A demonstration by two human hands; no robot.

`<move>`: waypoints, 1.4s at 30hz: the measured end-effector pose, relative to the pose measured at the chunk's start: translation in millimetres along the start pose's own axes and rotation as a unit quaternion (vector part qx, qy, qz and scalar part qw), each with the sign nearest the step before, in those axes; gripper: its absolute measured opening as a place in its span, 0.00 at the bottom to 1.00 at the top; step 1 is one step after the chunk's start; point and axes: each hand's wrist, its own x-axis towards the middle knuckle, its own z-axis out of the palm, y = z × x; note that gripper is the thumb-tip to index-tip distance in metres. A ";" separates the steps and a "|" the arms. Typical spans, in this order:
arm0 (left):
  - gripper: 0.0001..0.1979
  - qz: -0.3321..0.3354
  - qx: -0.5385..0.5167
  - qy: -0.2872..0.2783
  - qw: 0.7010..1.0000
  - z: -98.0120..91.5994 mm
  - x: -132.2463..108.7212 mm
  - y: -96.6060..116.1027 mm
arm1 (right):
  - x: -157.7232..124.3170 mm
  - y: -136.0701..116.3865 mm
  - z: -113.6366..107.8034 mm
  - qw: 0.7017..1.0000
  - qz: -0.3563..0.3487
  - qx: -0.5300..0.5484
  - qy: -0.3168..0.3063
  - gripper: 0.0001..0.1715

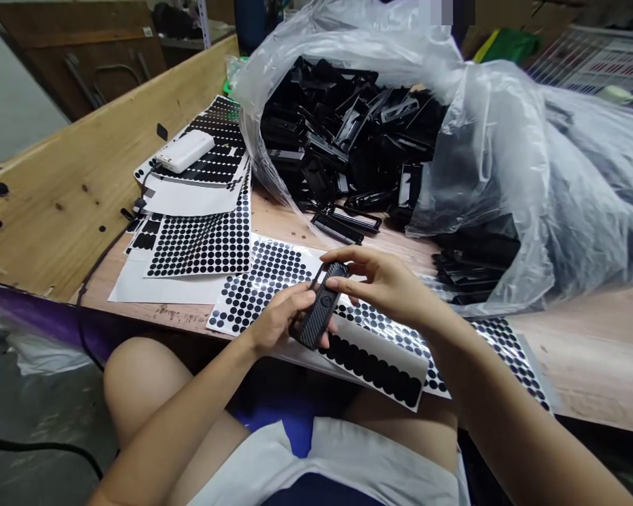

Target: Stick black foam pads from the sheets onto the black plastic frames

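Observation:
A small black plastic part (pixel 319 309) with a ribbed, carbon-pattern face sits between both hands just above the table's near edge. My left hand (pixel 279 320) is closed round its lower end from the left. My right hand (pixel 385 281) grips its upper end, thumb and fingers pressing on its top face. Under the hands lie white sheets of black round stickers (pixel 258 281) and a sheet of black oval stickers (pixel 374 362).
A big clear plastic bag (pixel 506 161) full of black plastic parts (pixel 348 140) fills the table's back right. More sticker sheets (pixel 200 239) and a white power bank (pixel 184 151) with a cable lie at left. A wooden board (pixel 84 176) edges the table.

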 end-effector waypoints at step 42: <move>0.17 0.022 -0.002 0.030 0.999 4.6 2.3 -0.3 | -16.9 -4.8 -3.2 0.988 0.074 0.109 0.080 0.12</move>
